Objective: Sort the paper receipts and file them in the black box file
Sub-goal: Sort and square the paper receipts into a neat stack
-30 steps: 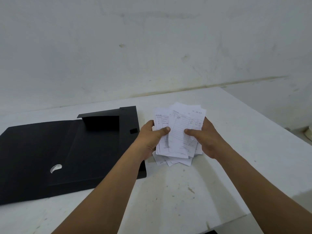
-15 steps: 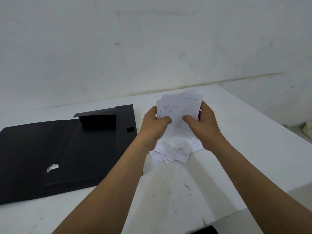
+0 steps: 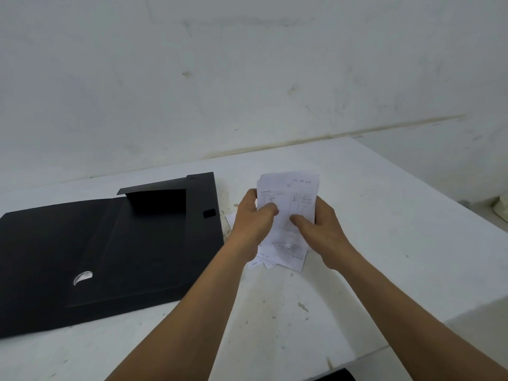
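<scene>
Both hands hold a stack of white paper receipts (image 3: pixel 291 188) upright above the white table. My left hand (image 3: pixel 254 218) grips the stack's left edge, thumb on the front sheet. My right hand (image 3: pixel 320 226) grips the right edge, thumb pressed on the front too. The lower ends of the receipts (image 3: pixel 286 257) fan out unevenly below my hands. The black box file (image 3: pixel 143 243) lies open and flat to the left of my hands, its inner flap (image 3: pixel 156 200) raised at the back and a round finger hole (image 3: pixel 82 277) in its spine. One receipt corner (image 3: pixel 230 220) peeks out behind my left hand.
The white table (image 3: pixel 384 243) has scuffs and stains, and its front edge runs near my right forearm. A stained white wall (image 3: pixel 247 78) rises behind it. A dark object (image 3: pixel 338 375) shows at the bottom edge below the table. A pale object (image 3: pixel 501 207) sits at far right.
My hands have drawn the fanned receipts together into a narrower, more upright stack, with both thumbs sliding on the front sheet. The box file has not moved.
</scene>
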